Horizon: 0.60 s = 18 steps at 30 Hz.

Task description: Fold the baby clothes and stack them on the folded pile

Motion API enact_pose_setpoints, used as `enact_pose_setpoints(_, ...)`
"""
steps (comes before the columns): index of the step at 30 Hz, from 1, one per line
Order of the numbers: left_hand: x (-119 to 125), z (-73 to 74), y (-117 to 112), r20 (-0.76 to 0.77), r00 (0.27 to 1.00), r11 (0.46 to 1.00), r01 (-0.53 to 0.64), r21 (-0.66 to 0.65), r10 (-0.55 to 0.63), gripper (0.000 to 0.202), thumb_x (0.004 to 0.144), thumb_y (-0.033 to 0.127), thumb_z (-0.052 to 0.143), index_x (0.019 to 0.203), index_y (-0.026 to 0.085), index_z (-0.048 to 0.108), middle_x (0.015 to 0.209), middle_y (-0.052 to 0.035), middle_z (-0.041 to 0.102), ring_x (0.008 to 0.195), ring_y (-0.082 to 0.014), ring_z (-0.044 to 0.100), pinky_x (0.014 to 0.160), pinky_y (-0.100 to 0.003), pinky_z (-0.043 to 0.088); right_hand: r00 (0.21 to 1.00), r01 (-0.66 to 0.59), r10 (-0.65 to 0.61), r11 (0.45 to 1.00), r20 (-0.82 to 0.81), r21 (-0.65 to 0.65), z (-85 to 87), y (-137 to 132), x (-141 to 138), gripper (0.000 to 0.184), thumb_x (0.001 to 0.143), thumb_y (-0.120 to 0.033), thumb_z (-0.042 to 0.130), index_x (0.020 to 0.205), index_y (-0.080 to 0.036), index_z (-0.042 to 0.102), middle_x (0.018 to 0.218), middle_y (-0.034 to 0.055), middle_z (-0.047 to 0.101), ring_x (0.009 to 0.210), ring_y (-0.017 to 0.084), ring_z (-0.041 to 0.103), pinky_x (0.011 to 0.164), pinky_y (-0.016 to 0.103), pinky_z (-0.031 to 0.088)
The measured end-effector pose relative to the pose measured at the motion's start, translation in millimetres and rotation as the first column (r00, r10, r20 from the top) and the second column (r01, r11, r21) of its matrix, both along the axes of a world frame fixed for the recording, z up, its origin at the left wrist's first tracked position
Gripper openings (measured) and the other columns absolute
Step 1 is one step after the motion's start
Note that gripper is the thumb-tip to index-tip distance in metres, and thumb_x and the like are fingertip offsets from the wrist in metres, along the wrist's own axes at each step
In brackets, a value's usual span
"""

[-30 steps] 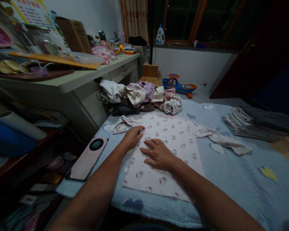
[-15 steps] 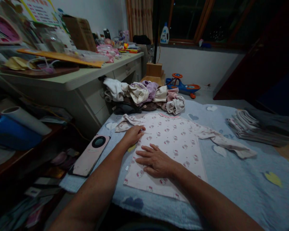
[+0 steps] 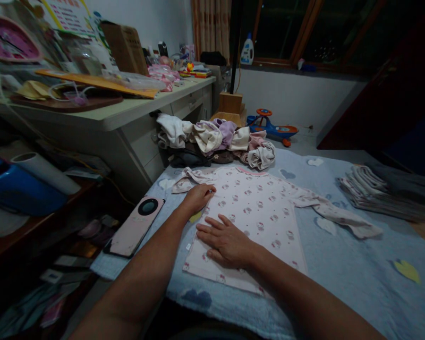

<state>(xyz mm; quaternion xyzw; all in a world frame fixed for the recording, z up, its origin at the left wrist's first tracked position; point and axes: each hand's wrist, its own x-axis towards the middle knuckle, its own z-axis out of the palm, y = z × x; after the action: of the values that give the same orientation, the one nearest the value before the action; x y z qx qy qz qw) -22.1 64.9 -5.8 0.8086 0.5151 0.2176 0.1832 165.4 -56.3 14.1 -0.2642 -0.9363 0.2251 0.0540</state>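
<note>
A white long-sleeved child's shirt [image 3: 260, 205] with small pink and grey cat prints lies spread on a pale blue blanket [image 3: 333, 264], its pink-trimmed neck away from me. At the shirt's left side, just below the sleeve, my left hand [image 3: 199, 197] is closed with its fingers pinched on the fabric. My right hand [image 3: 226, 241] rests flat on the lower left of the shirt, fingers spread and pointing left. Under my right forearm, part of the hem is hidden. A pink phone [image 3: 136, 229] with a round black camera lies left of my left forearm.
A heap of crumpled clothes [image 3: 212, 137] sits at the blanket's far edge. Folded clothes [image 3: 364, 186] are stacked at the right. A cluttered desk [image 3: 109, 120] stands on the left, above a shelf with a blue object [image 3: 24, 189]. A ride-on toy [image 3: 272, 127] stands beyond.
My right hand has slid slightly left over the shirt, toward its side edge. My left hand keeps its place on the shirt. The whole view has shifted a little.
</note>
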Motion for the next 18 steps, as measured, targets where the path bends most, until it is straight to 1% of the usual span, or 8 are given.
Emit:
enact_pose_setpoints(3,1,2.0,-1,-0.029,1.000,1.000,-0.003,0.011,0.003,0.025,0.086,0.020,0.056,0.105,0.018,0.072,0.096,-0.0069,0.072,0.088,-0.0209,0.065,0.084,-0.031,0.049,0.994,-0.088,0.085,0.995,-0.062,-0.044,1.4,-5,-4,0.055,0.097,-0.034,0.047,0.150,-0.025,0.036,0.158,0.0037,0.035,0.149,0.023,0.020,0.121,0.050,0.008)
enact_pose_setpoints(5,0,3.2,-1,-0.035,0.999,1.000,-0.004,0.016,0.004,0.025,0.087,0.019,0.055,0.105,0.018,0.072,0.094,-0.0065,0.072,0.086,-0.0204,0.065,0.083,-0.031,0.049,0.985,-0.142,0.134,0.988,-0.113,-0.066,0.3,-7,-5,0.052,0.097,-0.031,0.046,0.148,-0.024,0.039,0.155,0.0038,0.040,0.148,0.022,0.024,0.120,0.048,0.012)
enact_pose_setpoints(7,-1,3.5,-1,-0.033,0.999,1.000,-0.005,0.012,0.005,0.025,0.086,0.019,0.055,0.104,0.018,0.072,0.093,-0.0062,0.072,0.085,-0.0203,0.065,0.083,-0.030,0.049,0.976,-0.150,0.135,0.986,-0.173,-0.076,-2.0,-6,-4,0.048,0.098,-0.030,0.043,0.146,-0.022,0.043,0.151,0.0049,0.046,0.146,0.019,0.029,0.119,0.044,0.019)
enact_pose_setpoints(8,-2,3.2,-1,-0.030,1.000,1.000,-0.007,0.006,0.007,0.025,0.086,0.019,0.055,0.103,0.018,0.072,0.092,-0.0063,0.072,0.085,-0.0204,0.065,0.082,-0.031,0.049,0.976,-0.113,0.097,0.991,-0.196,-0.071,-3.4,-4,-3,0.046,0.099,-0.030,0.042,0.145,-0.021,0.045,0.150,0.0059,0.047,0.145,0.019,0.030,0.119,0.042,0.022)
enact_pose_setpoints(10,-4,1.7,1,-0.015,1.000,1.000,-0.005,-0.006,0.005,0.025,0.085,0.019,0.055,0.103,0.017,0.072,0.094,-0.0067,0.073,0.086,-0.0208,0.065,0.083,-0.031,0.049,0.980,0.034,-0.040,0.999,-0.194,-0.032,-6.0,1,-1,0.046,0.099,-0.030,0.041,0.143,-0.018,0.046,0.150,0.0092,0.047,0.145,0.019,0.031,0.119,0.041,0.023)
enact_pose_setpoints(13,-6,-0.9,2,0.006,1.000,1.000,0.014,0.011,-0.014,0.026,0.085,0.019,0.054,0.103,0.016,0.072,0.097,-0.0080,0.072,0.091,-0.0215,0.065,0.086,-0.032,0.049,0.967,0.247,-0.242,0.967,-0.080,0.064,-8.2,9,3,0.051,0.098,-0.032,0.044,0.145,-0.013,0.044,0.154,0.0147,0.039,0.145,0.025,0.030,0.120,0.046,0.021)
enact_pose_setpoints(15,-7,-1.4,2,0.014,0.999,0.998,0.031,0.047,-0.032,0.028,0.085,0.020,0.054,0.106,0.016,0.072,0.100,-0.0089,0.071,0.096,-0.0222,0.063,0.090,-0.033,0.048,0.964,0.264,-0.266,0.959,0.003,0.102,-7.9,12,4,0.057,0.097,-0.038,0.046,0.148,-0.012,0.040,0.157,0.0161,0.032,0.147,0.029,0.025,0.120,0.050,0.019)
enact_pose_setpoints(18,-6,-0.1,1,0.020,0.998,0.995,0.050,0.092,-0.052,0.030,0.087,0.022,0.054,0.111,0.018,0.070,0.109,-0.0096,0.070,0.105,-0.0232,0.061,0.097,-0.036,0.046,0.977,0.195,-0.202,0.976,0.065,0.101,-5.5,11,3,0.062,0.098,-0.045,0.045,0.152,-0.016,0.034,0.160,0.0132,0.028,0.149,0.031,0.018,0.119,0.055,0.016)
